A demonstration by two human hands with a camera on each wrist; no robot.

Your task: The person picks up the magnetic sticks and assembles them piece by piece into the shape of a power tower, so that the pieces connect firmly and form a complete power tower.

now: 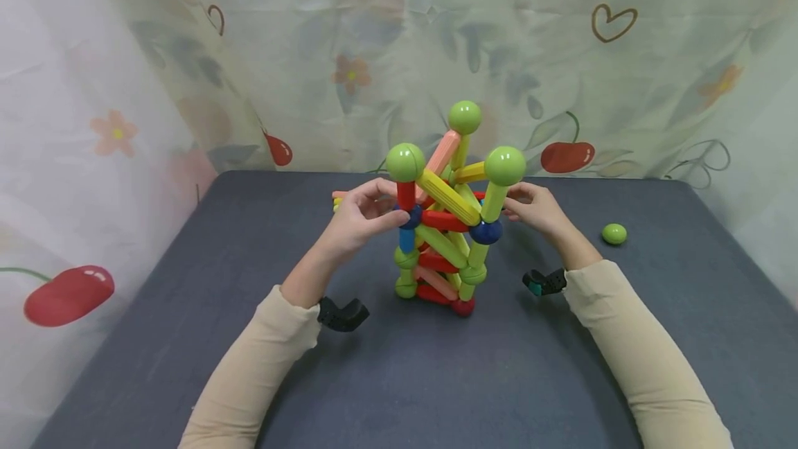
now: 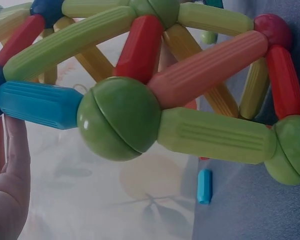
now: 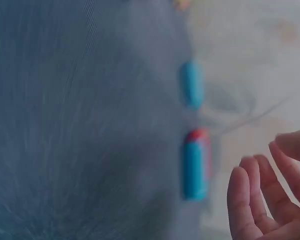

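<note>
A tall tower of magnetic rods and balls (image 1: 445,220) stands upright, topped by three light-green balls. My left hand (image 1: 358,219) grips its left side, the thumb on a dark blue ball (image 1: 413,216) below a red rod. In the left wrist view, fingers (image 2: 17,165) show beside a blue rod (image 2: 39,105) of the tower. To the right of the tower is my right hand (image 1: 537,210); in the right wrist view its fingers (image 3: 238,197) are loosely bent with nothing between them.
A loose green ball (image 1: 614,233) lies on the dark table (image 1: 399,380) at the right. Near the back edge lie a short blue rod (image 3: 192,85) and a blue rod beside a red one (image 3: 193,170). More rods (image 1: 337,202) show behind my left hand. A patterned cloth (image 1: 299,89) hangs behind.
</note>
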